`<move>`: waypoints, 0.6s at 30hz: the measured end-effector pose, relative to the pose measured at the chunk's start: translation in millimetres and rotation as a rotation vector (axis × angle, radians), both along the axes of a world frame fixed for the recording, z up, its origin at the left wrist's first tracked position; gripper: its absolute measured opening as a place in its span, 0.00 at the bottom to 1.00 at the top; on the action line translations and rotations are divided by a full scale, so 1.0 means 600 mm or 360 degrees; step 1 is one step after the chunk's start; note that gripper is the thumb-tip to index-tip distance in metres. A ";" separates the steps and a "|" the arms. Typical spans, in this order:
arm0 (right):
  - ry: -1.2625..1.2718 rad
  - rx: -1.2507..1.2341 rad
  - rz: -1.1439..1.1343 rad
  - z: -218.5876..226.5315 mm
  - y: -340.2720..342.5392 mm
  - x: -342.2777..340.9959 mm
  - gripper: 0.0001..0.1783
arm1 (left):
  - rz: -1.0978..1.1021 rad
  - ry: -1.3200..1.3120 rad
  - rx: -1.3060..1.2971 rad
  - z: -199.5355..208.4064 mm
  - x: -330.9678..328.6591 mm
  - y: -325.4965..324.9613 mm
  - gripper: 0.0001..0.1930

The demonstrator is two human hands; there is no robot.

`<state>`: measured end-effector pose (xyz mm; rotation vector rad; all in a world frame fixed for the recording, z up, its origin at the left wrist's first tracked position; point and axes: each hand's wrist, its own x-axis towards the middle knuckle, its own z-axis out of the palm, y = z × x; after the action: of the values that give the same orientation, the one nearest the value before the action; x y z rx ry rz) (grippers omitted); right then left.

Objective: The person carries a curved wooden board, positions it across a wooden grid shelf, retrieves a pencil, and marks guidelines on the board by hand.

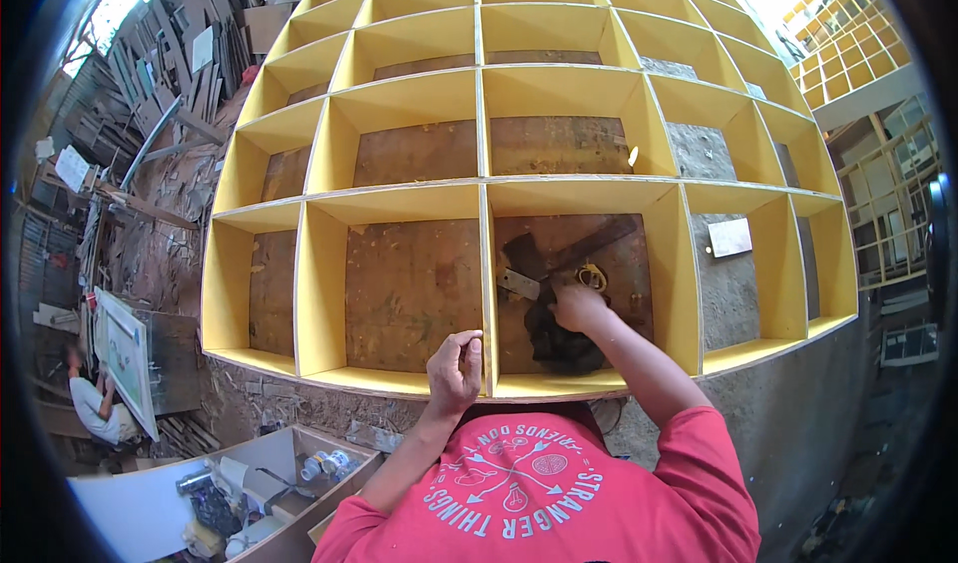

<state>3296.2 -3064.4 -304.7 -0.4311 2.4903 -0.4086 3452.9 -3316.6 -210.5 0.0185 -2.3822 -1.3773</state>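
A large yellow wooden grid frame (391,204) lies in front of me. My left hand (456,371) is curled closed beside the front end of a middle divider; whether anything small is in its fingers is hidden. Inside the front compartment right of that divider, my right hand (579,306) reaches down with bent fingers at a crumpled black bag or cloth (561,343). The fingertips are hidden, so what they grip does not show. Around it lie a dark flat piece (524,255), a long dark bar (599,241), a pale small block (518,283) and a yellow ring-shaped item (592,277).
A white card-like piece (730,237) is in the compartment to the right. At lower left stands an open box (351,463) of bottles and oddments. Another person (100,408) sits at far left by a framed panel (122,348). Scrap boards (190,64) lean behind.
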 end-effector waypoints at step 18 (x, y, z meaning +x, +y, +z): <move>-0.0833 -0.0108 0.0040 0.076 0.082 -0.026 0.32 | 0.0135 -0.0043 -0.0112 0.004 0.000 0.006 0.07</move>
<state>3280.8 -3015.4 -259.2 -0.3298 1.9671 -0.5214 3452.8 -3312.8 -208.3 0.1183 -2.4215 -1.2616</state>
